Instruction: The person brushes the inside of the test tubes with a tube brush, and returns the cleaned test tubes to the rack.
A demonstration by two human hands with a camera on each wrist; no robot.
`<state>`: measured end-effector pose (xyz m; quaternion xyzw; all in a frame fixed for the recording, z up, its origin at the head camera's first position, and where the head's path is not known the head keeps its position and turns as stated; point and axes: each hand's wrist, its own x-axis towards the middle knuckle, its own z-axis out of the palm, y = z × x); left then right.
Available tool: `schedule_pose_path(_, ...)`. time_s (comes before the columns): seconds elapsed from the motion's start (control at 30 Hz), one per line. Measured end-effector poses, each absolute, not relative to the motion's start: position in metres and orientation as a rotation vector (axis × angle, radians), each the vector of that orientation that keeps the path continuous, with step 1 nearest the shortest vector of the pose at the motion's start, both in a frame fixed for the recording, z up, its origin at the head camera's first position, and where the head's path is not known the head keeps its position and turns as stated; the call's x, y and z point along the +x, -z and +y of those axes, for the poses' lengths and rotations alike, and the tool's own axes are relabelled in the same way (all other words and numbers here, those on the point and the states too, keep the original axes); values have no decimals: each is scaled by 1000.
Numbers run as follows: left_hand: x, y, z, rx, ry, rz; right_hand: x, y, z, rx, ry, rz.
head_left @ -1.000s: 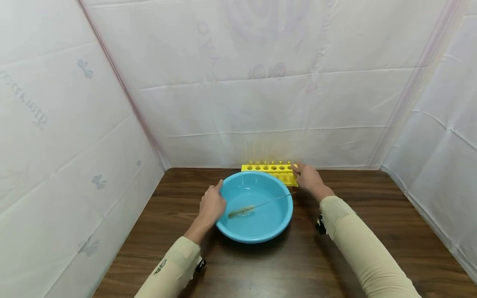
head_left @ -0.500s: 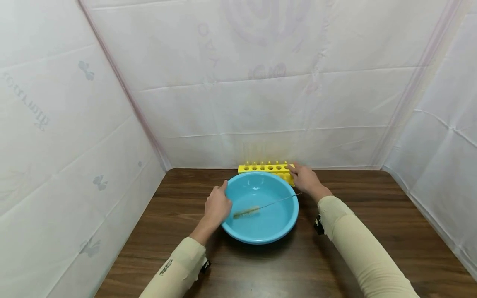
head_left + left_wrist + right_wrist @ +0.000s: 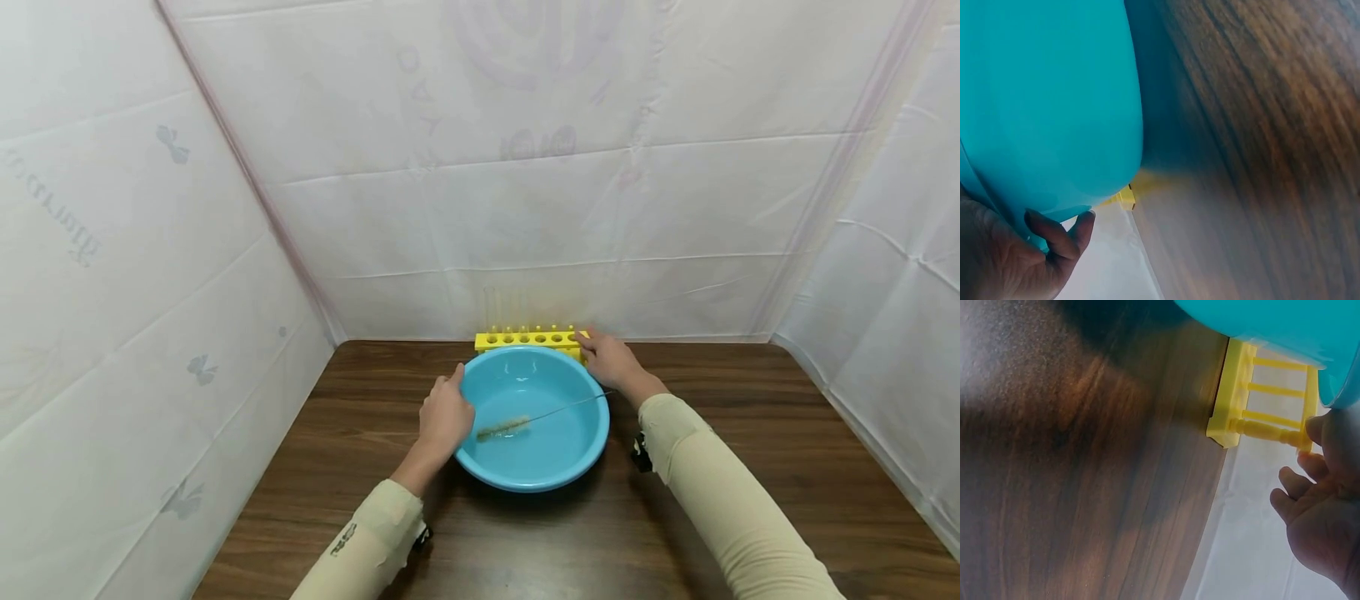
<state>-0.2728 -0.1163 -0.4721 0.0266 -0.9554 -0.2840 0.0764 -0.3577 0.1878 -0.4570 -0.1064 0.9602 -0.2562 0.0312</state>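
My left hand (image 3: 446,415) grips the left rim of a round light-blue basin (image 3: 536,467); the left wrist view shows the fingers curled at the rim of the basin (image 3: 1054,106). Inside lies a test tube brush (image 3: 504,428), its thin wire handle crossing the right rim. Behind the basin, against the back sheet, a yellow test tube rack (image 3: 525,339) holds clear glass tubes (image 3: 491,308) at its left end. My right hand (image 3: 611,360) pinches the rack's right top end. In the right wrist view thumb and forefinger meet the rack (image 3: 1272,390). The basin hides the rack's lower front.
A dark wood-grain table (image 3: 525,542) carries everything. White plastic sheeting (image 3: 480,208) rises behind it and on both sides. Bare tabletop shows to the left, right and front of the basin.
The basin has slid right with my left hand, carrying the brush along. The rack and my right hand have shifted slightly left, so the basin covers more of the rack.
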Motion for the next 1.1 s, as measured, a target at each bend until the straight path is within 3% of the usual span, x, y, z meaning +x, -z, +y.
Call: schedule_pose_path(1.1, -267, 471, -122, 125, 901, -2857, -364, 459, 182, -343, 842, 2903)
